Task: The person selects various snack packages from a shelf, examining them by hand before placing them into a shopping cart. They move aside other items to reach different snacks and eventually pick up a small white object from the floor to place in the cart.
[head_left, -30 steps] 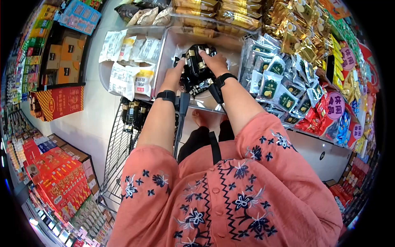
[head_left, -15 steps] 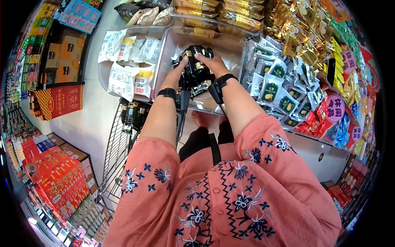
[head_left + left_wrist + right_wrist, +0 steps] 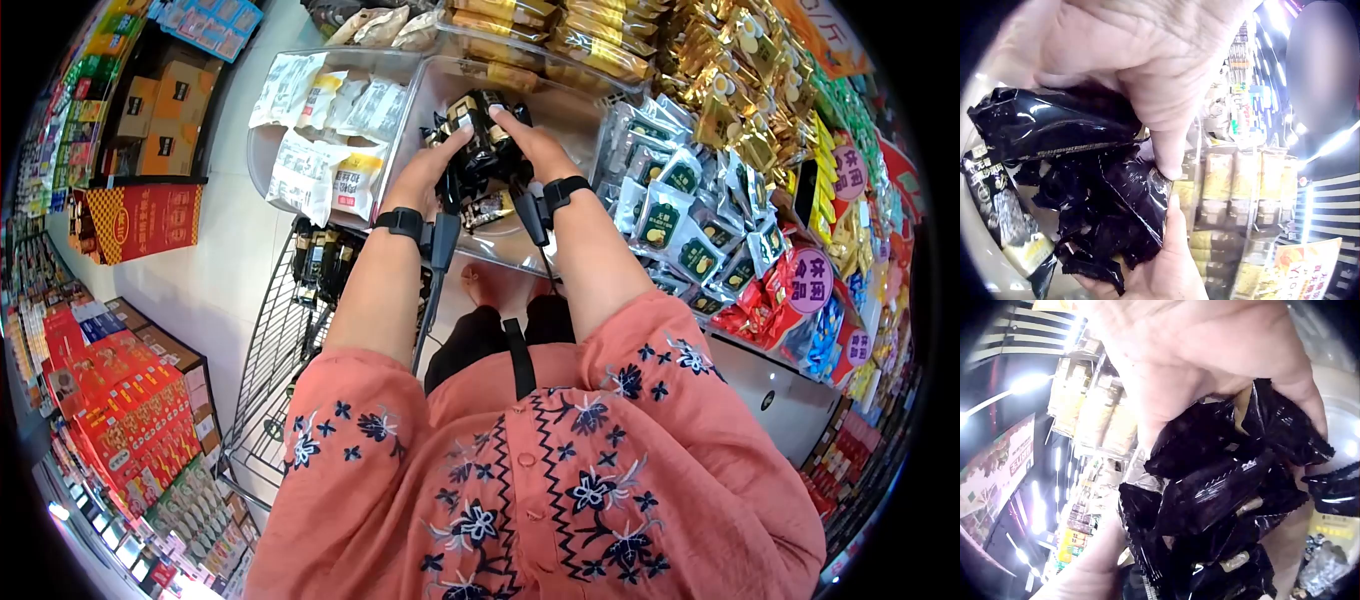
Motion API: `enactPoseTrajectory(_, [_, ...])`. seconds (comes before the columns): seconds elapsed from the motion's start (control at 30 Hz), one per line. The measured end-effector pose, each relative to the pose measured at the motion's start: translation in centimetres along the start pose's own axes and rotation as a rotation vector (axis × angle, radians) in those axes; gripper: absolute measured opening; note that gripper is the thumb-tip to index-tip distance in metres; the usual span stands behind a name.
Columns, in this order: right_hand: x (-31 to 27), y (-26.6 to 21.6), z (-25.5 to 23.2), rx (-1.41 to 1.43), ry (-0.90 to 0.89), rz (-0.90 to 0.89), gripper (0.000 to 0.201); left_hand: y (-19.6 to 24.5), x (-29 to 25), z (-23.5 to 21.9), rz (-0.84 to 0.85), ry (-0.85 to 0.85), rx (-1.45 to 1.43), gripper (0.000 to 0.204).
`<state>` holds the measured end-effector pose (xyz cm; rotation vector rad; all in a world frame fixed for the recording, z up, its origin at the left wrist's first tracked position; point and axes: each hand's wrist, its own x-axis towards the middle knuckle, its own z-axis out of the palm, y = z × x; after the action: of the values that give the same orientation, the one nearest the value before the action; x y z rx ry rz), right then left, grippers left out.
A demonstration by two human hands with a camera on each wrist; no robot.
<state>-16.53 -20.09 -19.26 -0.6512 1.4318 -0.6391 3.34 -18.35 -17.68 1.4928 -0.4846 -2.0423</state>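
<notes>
Both hands grip a bunch of black glossy packets (image 3: 486,150) over a clear plastic bin (image 3: 580,112). In the head view the left hand (image 3: 425,178) holds the bunch from the left, the right hand (image 3: 541,155) from the right, thumbs on top. The left wrist view shows the left hand (image 3: 1141,62) curled over black packets (image 3: 1066,125), the other hand's fingers below. In the right wrist view the right hand (image 3: 1210,350) curls round several black packets (image 3: 1216,487). Another packet with a clear window (image 3: 1013,219) lies beside the bunch.
A bin of white packets (image 3: 305,172) stands to the left. Silver packets (image 3: 665,215) and gold packets (image 3: 745,70) are heaped on the right. A wire cart (image 3: 262,345) with black packets (image 3: 322,265) is at lower left. Brown-gold packs (image 3: 600,45) lie behind.
The bunch of packets, held between both hands, has shifted slightly up and to the right in the head view. The surroundings have shifted a little as the view moved.
</notes>
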Motion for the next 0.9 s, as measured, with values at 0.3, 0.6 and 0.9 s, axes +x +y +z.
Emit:
enactPoseTrajectory(0.3, [-3.7, -2.2, 1.2, -0.079, 0.131, -0.186, 0.068, 0.2, -5.6, 1.5, 0.498, -0.036, -0.093, 0.058])
enactPoseTrajectory(0.6, [-13.2, -7.2, 3.9, -0.055, 0.025, -0.568, 0.081, 0.6, -13.5, 2.0, 0.781, -0.005, -0.035, 0.059])
enactPoseTrajectory(0.9, [-19.1, -4.0, 19.3, -0.343, -0.332, -0.758, 0.093, -5.9, -28.9, -9.3, 0.865, 0.455, -0.061, 0.045])
